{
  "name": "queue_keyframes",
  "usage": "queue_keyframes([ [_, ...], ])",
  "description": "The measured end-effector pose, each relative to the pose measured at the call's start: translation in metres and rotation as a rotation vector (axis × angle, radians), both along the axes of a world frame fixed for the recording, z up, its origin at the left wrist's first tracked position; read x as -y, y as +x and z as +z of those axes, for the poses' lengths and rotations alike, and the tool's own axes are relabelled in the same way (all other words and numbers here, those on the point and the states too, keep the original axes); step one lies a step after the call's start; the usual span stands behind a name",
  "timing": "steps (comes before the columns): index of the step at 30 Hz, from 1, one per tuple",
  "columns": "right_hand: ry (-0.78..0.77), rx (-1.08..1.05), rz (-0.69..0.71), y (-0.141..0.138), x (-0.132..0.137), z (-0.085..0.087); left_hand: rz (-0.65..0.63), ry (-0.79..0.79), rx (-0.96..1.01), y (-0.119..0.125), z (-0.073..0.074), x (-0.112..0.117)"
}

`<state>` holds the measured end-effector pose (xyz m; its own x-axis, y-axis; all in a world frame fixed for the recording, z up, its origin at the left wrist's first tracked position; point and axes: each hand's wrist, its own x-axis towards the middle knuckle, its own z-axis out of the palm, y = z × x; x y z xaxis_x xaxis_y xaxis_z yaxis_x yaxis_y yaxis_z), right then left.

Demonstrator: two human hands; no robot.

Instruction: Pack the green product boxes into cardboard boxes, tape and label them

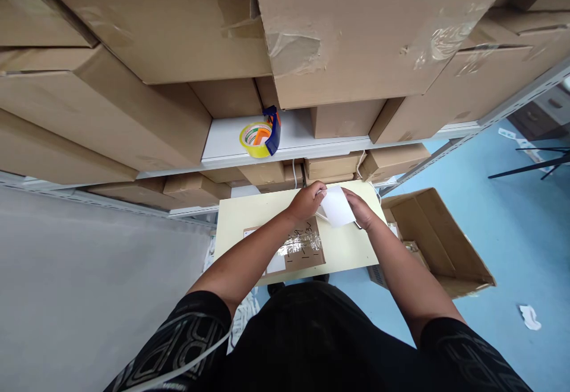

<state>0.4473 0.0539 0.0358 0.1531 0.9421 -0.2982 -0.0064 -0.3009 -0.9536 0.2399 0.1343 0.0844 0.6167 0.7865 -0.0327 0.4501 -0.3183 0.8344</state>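
Over a small pale yellow table (249, 214), both my hands grip a white sheet of paper (337, 206). My left hand (306, 201) pinches its left edge with fingers closed. My right hand (361, 209) holds its right edge, fingers curled. Below the hands a flat brown cardboard parcel (289, 255) lies on the table, with clear tape and a white label on top.
A yellow tape roll in a blue dispenser (260, 136) sits on a white shelf (227, 142) among stacked cardboard boxes (347, 29). An open cardboard box (439, 240) stands on the blue floor at right. A scrap of paper (529, 316) lies on the floor.
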Motion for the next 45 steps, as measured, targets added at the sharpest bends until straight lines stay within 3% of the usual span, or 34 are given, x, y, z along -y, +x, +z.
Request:
queue_keyframes([
  [3,-0.033,-0.159,0.049,-0.001,0.004,0.006,0.041,0.02,0.009,0.002,-0.002,-0.001],
  [6,-0.095,-0.154,0.066,-0.005,0.007,0.008,0.056,0.024,0.031,0.004,-0.002,0.0],
  [12,-0.074,-0.157,-0.231,-0.003,0.002,0.008,0.0,0.223,0.202,-0.009,0.008,0.002],
  [17,-0.065,-0.276,-0.384,0.003,-0.007,0.013,-0.194,0.407,-0.061,-0.029,0.013,0.009],
  [21,-0.112,-0.284,-0.407,0.002,-0.011,0.007,-0.406,0.643,-0.229,-0.034,0.014,0.016],
  [24,-0.15,-0.281,-0.395,0.003,-0.013,-0.001,-0.533,0.79,-0.241,-0.035,0.015,0.019],
  [29,-0.183,-0.278,-0.472,0.013,-0.019,-0.016,-0.632,0.917,-0.176,-0.042,0.016,0.024],
  [34,-0.213,-0.259,-0.489,0.017,-0.023,-0.026,-0.67,0.935,-0.202,-0.047,0.014,0.029],
  [39,-0.226,-0.294,-0.507,0.009,-0.02,-0.029,-0.585,0.846,-0.332,-0.045,0.014,0.033],
  [45,-0.165,-0.353,-0.341,-0.002,-0.004,-0.026,-0.433,0.706,-0.365,-0.023,0.018,0.04],
])
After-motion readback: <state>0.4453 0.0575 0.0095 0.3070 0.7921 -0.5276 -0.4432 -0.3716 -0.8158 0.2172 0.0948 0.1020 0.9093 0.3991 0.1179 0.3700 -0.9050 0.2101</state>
